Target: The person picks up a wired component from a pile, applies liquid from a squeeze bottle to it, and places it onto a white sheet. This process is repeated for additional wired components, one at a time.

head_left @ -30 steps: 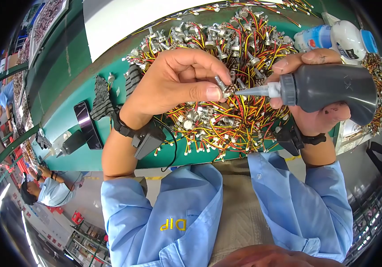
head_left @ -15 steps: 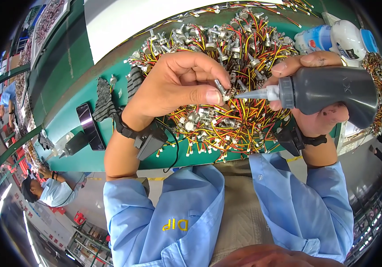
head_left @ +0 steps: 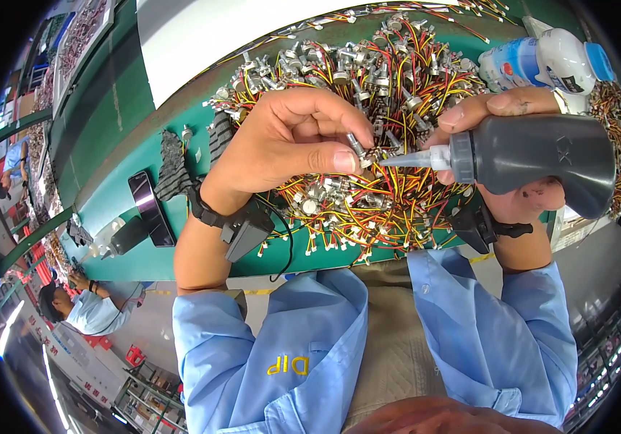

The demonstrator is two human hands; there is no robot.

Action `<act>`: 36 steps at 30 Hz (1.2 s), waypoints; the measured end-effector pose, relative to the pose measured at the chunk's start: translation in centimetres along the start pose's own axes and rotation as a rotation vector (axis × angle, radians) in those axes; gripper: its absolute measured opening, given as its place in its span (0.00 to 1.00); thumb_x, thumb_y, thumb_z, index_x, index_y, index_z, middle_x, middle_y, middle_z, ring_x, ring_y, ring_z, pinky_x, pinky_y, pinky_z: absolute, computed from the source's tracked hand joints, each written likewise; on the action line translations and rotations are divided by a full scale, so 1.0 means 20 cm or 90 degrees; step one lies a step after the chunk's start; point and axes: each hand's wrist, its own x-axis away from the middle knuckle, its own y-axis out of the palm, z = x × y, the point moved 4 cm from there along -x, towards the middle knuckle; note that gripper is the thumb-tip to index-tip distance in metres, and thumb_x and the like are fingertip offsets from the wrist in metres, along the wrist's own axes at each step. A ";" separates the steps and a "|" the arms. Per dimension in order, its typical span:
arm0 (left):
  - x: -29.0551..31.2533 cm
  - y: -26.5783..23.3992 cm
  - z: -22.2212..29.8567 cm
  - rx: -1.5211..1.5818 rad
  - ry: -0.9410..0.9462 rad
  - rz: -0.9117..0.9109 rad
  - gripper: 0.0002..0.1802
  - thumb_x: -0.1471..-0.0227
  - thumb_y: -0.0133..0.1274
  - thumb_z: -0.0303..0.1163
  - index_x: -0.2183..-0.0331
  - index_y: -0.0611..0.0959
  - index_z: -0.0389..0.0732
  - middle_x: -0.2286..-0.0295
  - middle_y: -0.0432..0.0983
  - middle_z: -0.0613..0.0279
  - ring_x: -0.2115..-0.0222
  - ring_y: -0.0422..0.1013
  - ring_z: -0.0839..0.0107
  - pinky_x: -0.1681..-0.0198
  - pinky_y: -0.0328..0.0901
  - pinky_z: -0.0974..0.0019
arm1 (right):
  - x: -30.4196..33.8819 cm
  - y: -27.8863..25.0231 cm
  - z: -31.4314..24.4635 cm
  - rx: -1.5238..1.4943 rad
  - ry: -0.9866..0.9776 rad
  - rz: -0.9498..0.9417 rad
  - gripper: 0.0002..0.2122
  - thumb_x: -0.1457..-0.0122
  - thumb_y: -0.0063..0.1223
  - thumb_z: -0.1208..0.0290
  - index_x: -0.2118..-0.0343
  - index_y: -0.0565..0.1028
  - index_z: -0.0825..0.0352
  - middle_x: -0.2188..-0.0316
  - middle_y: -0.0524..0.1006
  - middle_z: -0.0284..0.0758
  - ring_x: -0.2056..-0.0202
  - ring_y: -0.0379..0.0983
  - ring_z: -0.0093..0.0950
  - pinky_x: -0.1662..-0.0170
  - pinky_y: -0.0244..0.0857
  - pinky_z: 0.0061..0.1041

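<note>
Between the thumb and fingers of my left hand [head_left: 292, 141] is a small potentiometer [head_left: 357, 148], its metal shaft tilted up. My right hand [head_left: 520, 195] is wrapped round a dark grey squeeze bottle [head_left: 542, 155], which lies sideways in the grip. The bottle's pale cone nozzle [head_left: 411, 159] points left, its tip close to the potentiometer's base; whether they touch I cannot tell. Beneath both hands spreads a big pile of potentiometers [head_left: 346, 69] with red, yellow and black wires and white connectors.
A white plastic bottle with a blue cap [head_left: 556, 61] lies at the far right. On the green table [head_left: 108, 206] at left are a phone [head_left: 151, 208], a second dark bottle [head_left: 128, 235] and grey striped cloth [head_left: 173, 163]. A white sheet [head_left: 209, 36] lies behind. Other people sit further left.
The squeeze bottle has shifted slightly down and right, its nozzle tip still near the potentiometer. My left hand keeps almost the same pinch.
</note>
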 end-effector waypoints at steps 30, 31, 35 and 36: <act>0.00 0.00 0.00 -0.023 0.009 -0.032 0.12 0.53 0.54 0.18 0.62 0.77 0.32 0.63 0.75 0.58 0.65 0.72 0.77 0.64 0.68 0.76 | 0.00 0.01 -0.04 0.089 0.038 0.029 0.38 0.57 0.56 0.39 0.55 0.60 0.69 0.63 0.72 0.54 0.67 0.74 0.45 0.71 0.75 0.33; 0.00 -0.01 0.00 -0.026 0.003 -0.032 0.12 0.52 0.54 0.18 0.62 0.77 0.32 0.63 0.75 0.58 0.65 0.72 0.77 0.65 0.67 0.77 | 0.00 0.01 -0.04 0.089 0.038 0.030 0.38 0.57 0.56 0.39 0.55 0.60 0.69 0.63 0.72 0.54 0.67 0.74 0.45 0.71 0.75 0.33; 0.00 0.00 0.00 -0.036 -0.005 -0.034 0.13 0.52 0.54 0.19 0.61 0.77 0.32 0.63 0.75 0.59 0.65 0.71 0.78 0.66 0.67 0.78 | 0.00 0.00 -0.03 0.067 0.027 0.034 0.38 0.56 0.56 0.39 0.55 0.60 0.69 0.63 0.72 0.54 0.67 0.74 0.44 0.70 0.75 0.32; -0.01 0.00 0.00 -0.038 -0.001 -0.033 0.13 0.52 0.54 0.19 0.61 0.77 0.32 0.63 0.75 0.59 0.65 0.71 0.79 0.66 0.67 0.78 | 0.00 0.00 -0.03 0.073 0.023 0.026 0.37 0.56 0.55 0.39 0.55 0.60 0.69 0.63 0.72 0.54 0.67 0.74 0.44 0.71 0.75 0.32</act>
